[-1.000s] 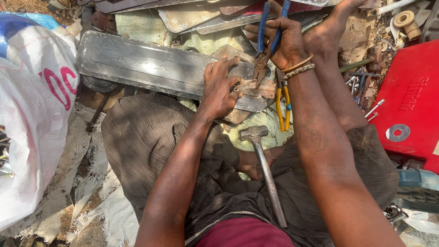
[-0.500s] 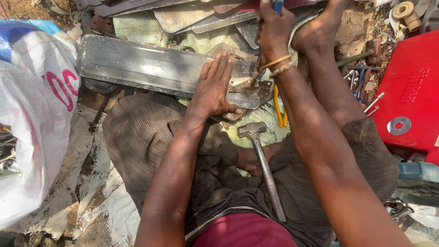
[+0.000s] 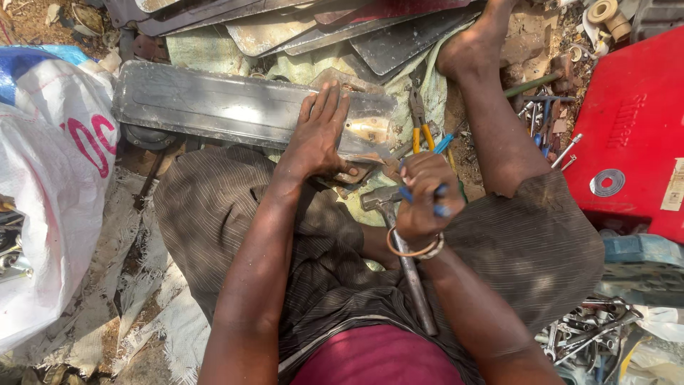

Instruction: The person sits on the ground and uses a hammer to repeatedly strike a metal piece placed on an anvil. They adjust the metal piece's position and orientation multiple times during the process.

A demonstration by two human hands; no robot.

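1. The left hand is pressed flat, fingers spread, on the long grey metal cover, at about 11 o'clock from the hammer
2. The right hand, up at 12 o'clock a second ago, has drawn back toward the lap, clenched on blue-handled pliers
3. Judging by this, the pulling stroke is over; the cover is pinned in place
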